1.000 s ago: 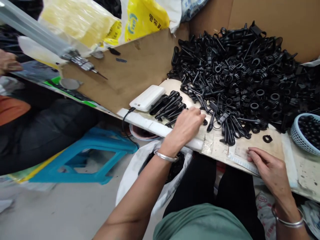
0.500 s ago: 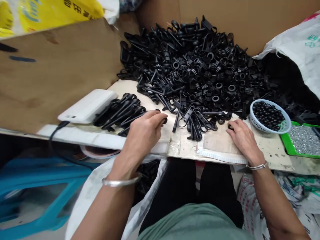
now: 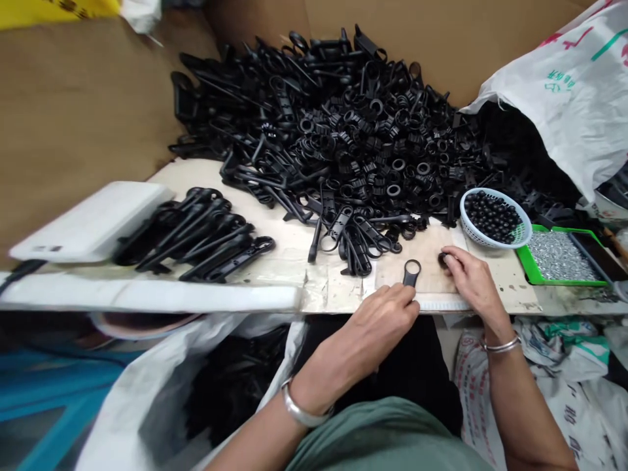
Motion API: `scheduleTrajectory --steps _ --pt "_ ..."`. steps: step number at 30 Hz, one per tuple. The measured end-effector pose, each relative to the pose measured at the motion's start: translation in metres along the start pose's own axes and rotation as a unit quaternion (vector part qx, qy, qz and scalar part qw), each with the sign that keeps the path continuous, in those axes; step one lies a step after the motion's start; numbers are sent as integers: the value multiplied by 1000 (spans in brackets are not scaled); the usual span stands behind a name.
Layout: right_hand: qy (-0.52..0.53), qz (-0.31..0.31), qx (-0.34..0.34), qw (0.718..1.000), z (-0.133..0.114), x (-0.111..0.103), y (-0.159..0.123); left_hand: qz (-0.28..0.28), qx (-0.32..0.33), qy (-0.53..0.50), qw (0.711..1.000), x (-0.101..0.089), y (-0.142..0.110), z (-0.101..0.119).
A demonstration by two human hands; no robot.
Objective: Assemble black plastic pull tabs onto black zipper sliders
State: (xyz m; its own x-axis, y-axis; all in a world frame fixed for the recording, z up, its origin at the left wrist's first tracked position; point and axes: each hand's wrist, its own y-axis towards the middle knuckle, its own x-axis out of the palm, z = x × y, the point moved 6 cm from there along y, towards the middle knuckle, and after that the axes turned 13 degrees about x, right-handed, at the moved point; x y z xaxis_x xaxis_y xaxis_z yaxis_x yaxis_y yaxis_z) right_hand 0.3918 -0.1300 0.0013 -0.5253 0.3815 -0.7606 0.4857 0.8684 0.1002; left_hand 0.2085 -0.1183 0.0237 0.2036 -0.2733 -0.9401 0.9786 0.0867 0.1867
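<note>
My left hand (image 3: 380, 320) is closed around a black plastic handle with a ring end (image 3: 412, 269); the ring points away from me over the table's front edge. Pinched in the fingers of my right hand (image 3: 471, 278) is a small black plastic ring (image 3: 443, 259), partly hidden by the fingertips. Beyond both hands spreads a large heap of black plastic parts (image 3: 343, 137), rings and long handles mixed. A few ring-ended handles (image 3: 357, 245) lie loose at the heap's near edge. Several long black parts (image 3: 206, 232) lie side by side at the left.
A pale blue basket (image 3: 468, 229) of black balls stands at the right, beside a green tray (image 3: 527, 258) of small metal pieces. At the left is a white box (image 3: 93, 219) with a cable. Below the edge hangs an open white sack (image 3: 122, 392). Cardboard walls surround the heap.
The view has swung right. My left hand has gone from the row of long parts to the front edge and now holds a ring-ended handle. My right hand has picked up a small ring.
</note>
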Motion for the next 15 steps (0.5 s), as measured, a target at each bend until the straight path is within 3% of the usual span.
scheduleTrajectory --steps 3,7,11,15 --pt "0 -6 -9 1000 7 -2 4 34 -45 0 998 3 6 -5" --pt "-19 2 -35 999 5 -1 3 90 -165 83 979 7 10 -17" --pt "-91 -23 -69 993 0 3 -3 68 -195 108 972 16 18 -21" --pt "-138 -62 -97 984 -4 4 -3 44 -208 48 976 18 25 -29"
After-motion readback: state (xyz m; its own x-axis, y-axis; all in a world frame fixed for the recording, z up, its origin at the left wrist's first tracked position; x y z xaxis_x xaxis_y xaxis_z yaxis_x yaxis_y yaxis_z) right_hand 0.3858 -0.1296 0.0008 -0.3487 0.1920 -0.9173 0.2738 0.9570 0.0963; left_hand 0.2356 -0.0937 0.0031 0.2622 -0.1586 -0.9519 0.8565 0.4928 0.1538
